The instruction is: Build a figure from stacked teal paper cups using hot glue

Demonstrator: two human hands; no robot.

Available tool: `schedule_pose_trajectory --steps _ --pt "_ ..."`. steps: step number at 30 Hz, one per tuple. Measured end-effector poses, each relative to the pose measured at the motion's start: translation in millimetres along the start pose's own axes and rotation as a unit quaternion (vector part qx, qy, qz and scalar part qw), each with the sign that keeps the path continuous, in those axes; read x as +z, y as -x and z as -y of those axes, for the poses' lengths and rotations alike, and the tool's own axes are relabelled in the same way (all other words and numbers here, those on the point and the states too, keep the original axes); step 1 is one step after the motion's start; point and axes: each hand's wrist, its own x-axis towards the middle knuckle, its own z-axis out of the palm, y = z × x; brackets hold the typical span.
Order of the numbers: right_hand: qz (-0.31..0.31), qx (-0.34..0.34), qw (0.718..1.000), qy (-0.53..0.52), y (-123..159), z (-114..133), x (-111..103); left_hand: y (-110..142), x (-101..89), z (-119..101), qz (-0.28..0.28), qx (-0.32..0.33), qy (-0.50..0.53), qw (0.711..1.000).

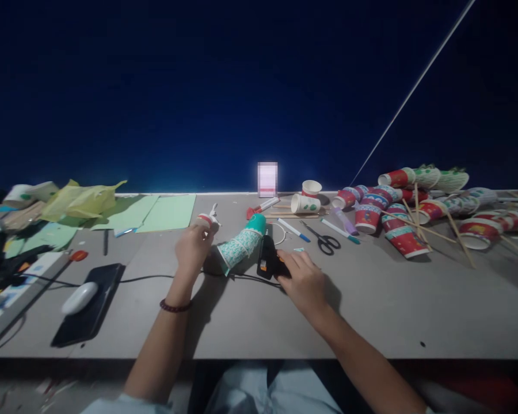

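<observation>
My left hand (192, 250) is raised a little over the table, its fingers pinching a small red-and-white paper piece (207, 219) with a curled white end. My right hand (305, 282) has its fingers closed on the black glue gun (266, 259), which has orange parts; the palm side is hidden. Between the hands lies a row of nested paper cups (242, 247), turquoise at the top end and patterned green and white below. A black cord (149, 278) runs along the table behind my left wrist toward the glue gun.
Scissors (327, 244) and markers (293, 230) lie beyond my right hand. Two paper cups (305, 203) stand and lie further back. At right are stacked patterned cups (368, 218) and sticks (460, 241). At left are a phone (90, 322), a power strip (26, 293) and green paper (168, 213).
</observation>
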Motion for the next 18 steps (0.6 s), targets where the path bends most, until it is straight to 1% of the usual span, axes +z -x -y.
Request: schedule_pose_trajectory --steps 2,4,5,7,9,11,14,16,18 --pt "-0.010 0.015 1.000 -0.022 -0.7 -1.1 1.2 -2.0 2.8 5.2 0.035 -0.023 -0.033 0.999" --pt "-0.017 0.032 0.998 -0.053 -1.2 -2.4 2.3 -3.7 4.3 7.5 0.038 -0.026 -0.039 0.998" --pt "-0.020 0.044 0.996 -0.075 -1.3 -3.1 2.8 -4.3 4.8 7.5 0.034 -0.021 -0.022 0.999" --pt "-0.032 0.075 0.988 -0.130 -1.2 -4.4 3.5 -5.0 6.1 4.7 0.036 -0.007 0.062 0.997" --pt "-0.046 0.123 0.973 -0.191 -1.0 -5.4 3.3 -3.7 8.6 -1.1 0.068 0.001 0.172 0.983" --pt "-0.047 0.185 0.949 -0.250 -1.2 -5.6 2.2 -0.2 12.1 -8.6 0.119 0.004 0.238 0.964" --pt "-0.039 0.264 0.904 -0.334 -3.3 -5.1 0.8 7.5 16.4 -18.0 0.191 0.010 0.238 0.952" --pt "-0.034 0.290 0.870 -0.397 -5.4 -5.0 1.4 11.9 17.5 -21.2 0.224 0.004 0.226 0.948" --pt "-0.023 0.305 0.832 -0.463 -7.4 -5.4 3.0 14.0 17.3 -22.0 0.245 -0.007 0.232 0.941"
